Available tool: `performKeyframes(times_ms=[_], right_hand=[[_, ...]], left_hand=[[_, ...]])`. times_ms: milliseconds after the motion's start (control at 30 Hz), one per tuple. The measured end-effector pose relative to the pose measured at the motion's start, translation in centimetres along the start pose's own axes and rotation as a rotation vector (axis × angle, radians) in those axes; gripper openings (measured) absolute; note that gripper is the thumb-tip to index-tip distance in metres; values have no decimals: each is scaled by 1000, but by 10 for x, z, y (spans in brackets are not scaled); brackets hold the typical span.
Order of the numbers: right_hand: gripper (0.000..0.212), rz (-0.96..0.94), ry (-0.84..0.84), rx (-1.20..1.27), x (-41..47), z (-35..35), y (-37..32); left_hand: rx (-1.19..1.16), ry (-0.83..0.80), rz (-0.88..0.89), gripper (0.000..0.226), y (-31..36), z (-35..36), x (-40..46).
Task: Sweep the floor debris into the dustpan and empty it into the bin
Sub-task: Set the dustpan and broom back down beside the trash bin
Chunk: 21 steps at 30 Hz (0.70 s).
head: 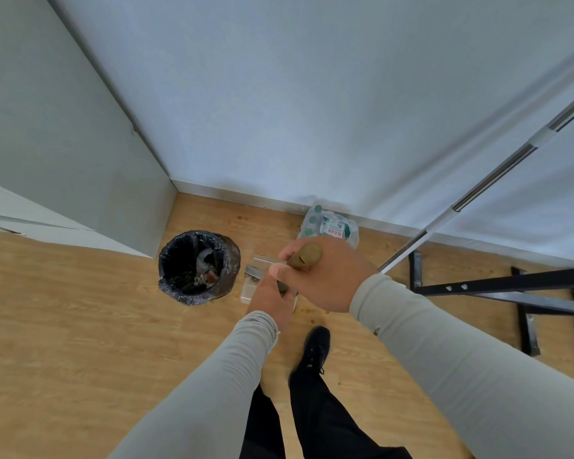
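Observation:
My right hand [325,273] grips the rounded tan top of a handle [307,256]. Just below it, my left hand [269,298] curls round a darker, lower part of what looks like the same handle; the hands hide the rest of it. Beneath them, a pale dustpan [251,291] sits low over the wooden floor, right beside the bin [198,266]. The bin is round, lined with a black bag, and holds some rubbish. A few small brown crumbs of debris [312,313] lie on the floor near my black shoe [317,347].
A shrink-wrapped pack of water bottles [328,226] stands against the wall behind the hands. A long metal pole [478,190] slants up to the right. Black metal frame bars [497,286] lie on the floor at right. A grey cabinet [63,144] stands left of the bin.

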State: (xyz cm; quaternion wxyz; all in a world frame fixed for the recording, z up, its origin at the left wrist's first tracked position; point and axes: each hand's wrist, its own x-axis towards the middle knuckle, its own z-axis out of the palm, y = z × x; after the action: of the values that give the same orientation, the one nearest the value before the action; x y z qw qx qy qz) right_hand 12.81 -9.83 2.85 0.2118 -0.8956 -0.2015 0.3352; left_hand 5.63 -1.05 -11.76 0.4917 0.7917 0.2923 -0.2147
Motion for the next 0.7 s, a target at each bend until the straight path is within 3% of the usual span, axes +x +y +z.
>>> performKeyframes(times_ms=[267,700], right_hand=[[38,-30,25,-58,6,-2,0],[37,-39,20,-108,17,-2,0]], left_hand=[[-85,37,58,16,0,-3,0],[-69,80,76,27,-6,4,5]])
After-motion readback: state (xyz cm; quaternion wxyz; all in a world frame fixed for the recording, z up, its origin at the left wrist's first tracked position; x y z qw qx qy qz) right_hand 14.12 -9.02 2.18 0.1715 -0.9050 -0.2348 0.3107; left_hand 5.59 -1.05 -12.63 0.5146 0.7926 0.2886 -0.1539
